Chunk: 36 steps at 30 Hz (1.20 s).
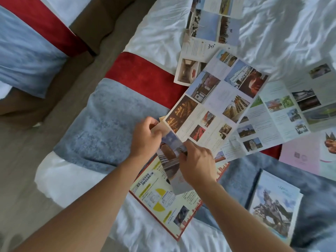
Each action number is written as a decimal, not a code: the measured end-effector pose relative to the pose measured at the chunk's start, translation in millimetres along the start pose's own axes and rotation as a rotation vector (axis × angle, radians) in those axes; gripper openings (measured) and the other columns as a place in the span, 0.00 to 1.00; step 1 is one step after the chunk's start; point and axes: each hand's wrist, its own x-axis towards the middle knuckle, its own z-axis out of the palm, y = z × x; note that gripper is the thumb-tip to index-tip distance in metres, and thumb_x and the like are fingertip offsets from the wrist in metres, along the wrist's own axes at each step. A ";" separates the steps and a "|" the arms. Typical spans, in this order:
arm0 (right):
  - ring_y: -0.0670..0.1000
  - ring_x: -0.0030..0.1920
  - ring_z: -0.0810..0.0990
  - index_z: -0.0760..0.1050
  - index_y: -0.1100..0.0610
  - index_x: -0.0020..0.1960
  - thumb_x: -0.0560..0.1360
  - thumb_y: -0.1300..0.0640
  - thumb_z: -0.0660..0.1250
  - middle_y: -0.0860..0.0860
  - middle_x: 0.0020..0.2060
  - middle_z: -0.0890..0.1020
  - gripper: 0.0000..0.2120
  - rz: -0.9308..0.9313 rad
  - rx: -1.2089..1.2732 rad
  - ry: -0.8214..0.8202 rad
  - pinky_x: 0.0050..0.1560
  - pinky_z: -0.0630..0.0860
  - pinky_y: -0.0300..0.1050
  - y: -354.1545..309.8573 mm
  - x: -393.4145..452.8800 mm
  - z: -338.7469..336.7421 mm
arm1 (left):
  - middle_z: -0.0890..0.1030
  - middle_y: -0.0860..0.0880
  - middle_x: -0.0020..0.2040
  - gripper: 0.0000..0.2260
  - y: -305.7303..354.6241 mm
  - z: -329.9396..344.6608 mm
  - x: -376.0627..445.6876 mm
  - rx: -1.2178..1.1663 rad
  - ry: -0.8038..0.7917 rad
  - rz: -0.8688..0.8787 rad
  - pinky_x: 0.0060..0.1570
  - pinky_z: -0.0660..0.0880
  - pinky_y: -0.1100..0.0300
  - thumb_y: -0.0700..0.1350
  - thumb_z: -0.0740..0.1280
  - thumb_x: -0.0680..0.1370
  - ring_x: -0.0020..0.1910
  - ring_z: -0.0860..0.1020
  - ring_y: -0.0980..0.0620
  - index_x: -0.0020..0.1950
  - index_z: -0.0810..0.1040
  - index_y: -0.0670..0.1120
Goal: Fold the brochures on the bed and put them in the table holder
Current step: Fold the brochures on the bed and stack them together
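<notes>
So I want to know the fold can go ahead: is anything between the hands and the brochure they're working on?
No. Both the left hand and right hand already grip the folded brochure directly. It is held above the yellow red-edged leaflet. The table holder is not in view, so that path cannot be judged.

Setting: looking like a hotel bedroom. Two beds are lying side by side, each wearing white sheets (163, 33) and a red-and-blue bed runner (109, 113); travel brochures (218, 106) are lying spread on one.
</notes>
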 end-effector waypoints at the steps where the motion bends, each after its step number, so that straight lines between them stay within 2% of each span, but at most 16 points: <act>1: 0.52 0.28 0.66 0.69 0.56 0.41 0.76 0.53 0.57 0.45 0.28 0.69 0.08 -0.008 0.022 -0.023 0.39 0.74 0.52 -4.2 -2.8 -2.6 | 0.78 0.52 0.51 0.08 -0.5 1.0 -2.2 0.027 0.027 0.023 0.38 0.72 0.69 0.41 0.71 0.75 0.49 0.76 0.56 0.52 0.76 0.50; 3: 0.49 0.25 0.62 0.65 0.54 0.41 0.71 0.42 0.43 0.42 0.26 0.63 0.18 -0.020 0.055 -0.057 0.34 0.64 0.46 -8.9 -6.9 -8.1 | 0.75 0.53 0.57 0.15 -1.2 3.4 -5.4 0.044 0.044 0.046 0.48 0.72 0.66 0.41 0.71 0.75 0.55 0.73 0.58 0.59 0.75 0.49; 4: 0.48 0.25 0.61 0.64 0.53 0.41 0.69 0.40 0.41 0.42 0.26 0.62 0.20 -0.016 0.056 -0.076 0.34 0.61 0.45 -9.2 -9.0 -11.3 | 0.74 0.53 0.58 0.16 -0.6 5.0 -6.7 0.045 0.029 0.046 0.50 0.70 0.66 0.40 0.71 0.74 0.56 0.71 0.58 0.61 0.74 0.49; 8: 0.52 0.25 0.64 0.64 0.52 0.43 0.72 0.53 0.53 0.44 0.25 0.64 0.03 0.005 -0.064 -0.081 0.35 0.61 0.45 5.6 -12.7 -18.0 | 0.73 0.54 0.56 0.10 2.5 16.3 -11.1 0.072 -0.043 0.016 0.43 0.65 0.73 0.45 0.69 0.76 0.55 0.71 0.58 0.56 0.75 0.53; 11: 0.54 0.26 0.66 0.70 0.54 0.45 0.73 0.56 0.59 0.46 0.27 0.69 0.04 0.009 -0.107 0.033 0.36 0.65 0.46 18.4 -10.5 -22.0 | 0.73 0.50 0.52 0.03 3.8 26.9 -10.9 0.130 -0.022 0.014 0.40 0.66 0.72 0.44 0.68 0.77 0.54 0.73 0.53 0.48 0.76 0.47; 13: 0.56 0.31 0.73 0.72 0.55 0.46 0.74 0.55 0.60 0.49 0.33 0.76 0.04 -0.004 -0.171 0.042 0.41 0.69 0.49 25.0 -5.9 -24.5 | 0.73 0.48 0.51 0.03 4.7 31.5 -9.9 0.173 -0.015 0.004 0.39 0.65 0.70 0.43 0.68 0.77 0.52 0.74 0.51 0.47 0.76 0.44; 15: 0.56 0.39 0.77 0.74 0.56 0.49 0.75 0.50 0.56 0.51 0.40 0.78 0.12 -0.003 -0.209 0.015 0.46 0.70 0.52 32.9 -0.6 -27.1 | 0.73 0.48 0.50 0.05 7.1 33.7 -9.0 0.195 -0.023 -0.010 0.37 0.64 0.69 0.45 0.69 0.76 0.48 0.74 0.51 0.46 0.74 0.46; 17: 0.56 0.43 0.77 0.74 0.56 0.51 0.76 0.47 0.52 0.52 0.43 0.77 0.17 0.013 -0.206 -0.015 0.48 0.70 0.53 40.5 4.2 -28.7 | 0.74 0.49 0.51 0.07 9.8 35.3 -6.9 0.195 -0.042 -0.031 0.37 0.65 0.67 0.47 0.70 0.76 0.48 0.74 0.52 0.49 0.73 0.49; 19: 0.55 0.46 0.77 0.73 0.55 0.54 0.79 0.53 0.58 0.51 0.47 0.77 0.09 0.040 -0.235 -0.030 0.50 0.71 0.52 48.2 8.8 -26.7 | 0.76 0.49 0.56 0.09 11.8 38.2 -2.9 0.200 -0.088 -0.066 0.40 0.68 0.63 0.46 0.69 0.77 0.51 0.74 0.52 0.56 0.74 0.49; 21: 0.54 0.49 0.76 0.72 0.54 0.55 0.79 0.55 0.61 0.51 0.50 0.76 0.07 0.075 -0.232 -0.048 0.52 0.71 0.51 53.5 12.3 -23.1 | 0.77 0.49 0.61 0.14 13.3 42.4 1.0 0.235 -0.144 -0.104 0.45 0.71 0.59 0.45 0.69 0.78 0.55 0.76 0.49 0.63 0.74 0.48; 25: 0.55 0.58 0.74 0.72 0.56 0.59 0.78 0.52 0.59 0.52 0.59 0.74 0.12 0.088 -0.222 -0.065 0.58 0.71 0.52 59.8 18.0 -16.8 | 0.77 0.48 0.66 0.21 14.5 50.9 7.1 0.247 -0.170 -0.123 0.58 0.75 0.51 0.44 0.69 0.78 0.64 0.75 0.46 0.70 0.71 0.46; 28: 0.57 0.68 0.69 0.72 0.57 0.62 0.78 0.49 0.55 0.54 0.69 0.71 0.18 0.093 -0.176 -0.084 0.65 0.69 0.55 63.4 21.5 -14.6 | 0.78 0.48 0.63 0.22 17.0 55.9 10.1 0.319 -0.171 -0.108 0.59 0.75 0.48 0.44 0.69 0.77 0.62 0.76 0.46 0.70 0.70 0.47; 31: 0.57 0.73 0.63 0.71 0.56 0.63 0.78 0.55 0.60 0.54 0.72 0.68 0.14 0.070 -0.197 -0.087 0.71 0.64 0.56 68.5 21.2 -10.6 | 0.81 0.50 0.58 0.16 20.2 58.4 10.9 0.392 -0.154 -0.121 0.60 0.71 0.46 0.43 0.69 0.75 0.58 0.77 0.45 0.63 0.75 0.49; 33: 0.57 0.76 0.60 0.70 0.55 0.65 0.78 0.53 0.61 0.54 0.74 0.66 0.16 0.066 -0.198 -0.101 0.75 0.59 0.56 70.1 19.1 -9.9 | 0.81 0.50 0.49 0.06 21.1 58.2 9.9 0.384 -0.135 -0.111 0.53 0.71 0.48 0.40 0.67 0.74 0.50 0.78 0.45 0.50 0.78 0.47; 34: 0.56 0.76 0.59 0.68 0.53 0.68 0.78 0.52 0.61 0.53 0.75 0.65 0.19 0.063 -0.200 -0.114 0.76 0.57 0.57 70.3 17.6 -9.7 | 0.79 0.50 0.43 0.03 21.3 57.4 8.8 0.383 -0.131 -0.095 0.47 0.70 0.50 0.38 0.66 0.73 0.45 0.76 0.44 0.42 0.75 0.46; 36: 0.55 0.77 0.59 0.65 0.52 0.71 0.78 0.49 0.62 0.52 0.75 0.65 0.23 0.058 -0.208 -0.139 0.77 0.54 0.57 70.1 14.8 -10.0 | 0.74 0.51 0.38 0.09 23.0 55.8 4.0 0.379 -0.110 -0.051 0.41 0.66 0.52 0.36 0.66 0.72 0.40 0.73 0.45 0.36 0.69 0.45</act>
